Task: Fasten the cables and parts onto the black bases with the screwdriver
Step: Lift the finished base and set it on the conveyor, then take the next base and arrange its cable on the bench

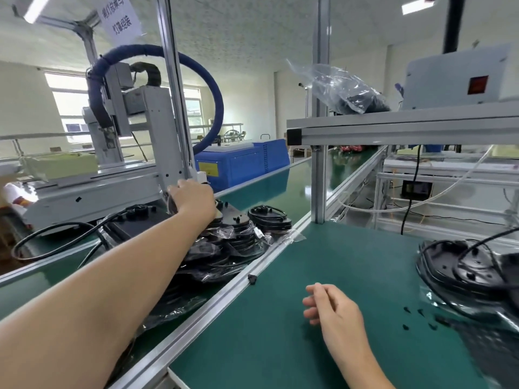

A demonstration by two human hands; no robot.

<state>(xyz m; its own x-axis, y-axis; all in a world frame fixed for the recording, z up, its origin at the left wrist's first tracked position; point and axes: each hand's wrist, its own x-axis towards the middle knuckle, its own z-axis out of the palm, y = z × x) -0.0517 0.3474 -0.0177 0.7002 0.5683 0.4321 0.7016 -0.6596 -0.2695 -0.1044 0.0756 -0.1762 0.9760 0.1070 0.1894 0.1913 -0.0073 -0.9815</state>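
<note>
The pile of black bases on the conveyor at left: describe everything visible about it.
The pile of black bases lies on the green conveyor belt, against the aluminium rail. The bases are flat, rounded black discs, looking like plastic, stacked unevenly, several in crinkled clear bags; some carry coiled black cables. The left hand reaches over the top of the pile, its grip on a base unclear.

Left arm out, right hand idle

The left arm stretches far forward and to the left of the rail (224,293), bare to the wrist. The left hand (191,197) is turned palm down beyond the rail, fingers curled over something dark; what it grips cannot be told. The right hand (331,307) hangs right of the rail, fingers loosely curled, holding nothing
</note>
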